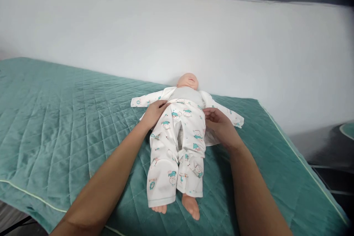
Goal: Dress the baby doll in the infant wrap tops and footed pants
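A baby doll (189, 92) lies on its back, its head toward the wall and its bare feet toward me. Printed white baby pants (166, 147) cover its legs up to the waist. A matching long-sleeved top (227, 112) lies spread open under it, with a sleeve out on each side. My left hand (155, 113) is closed at the left side of the pants' waist, its fingertips partly hidden. At the right side of the waist, my right hand (220, 125) pinches the pants' edge with bent fingers.
A green quilted cover (83, 118) with light piping lies under the doll. Beyond its far edge stands a white wall (110, 33) with a dark band above. The cover's right edge drops toward a dark floor (332, 177).
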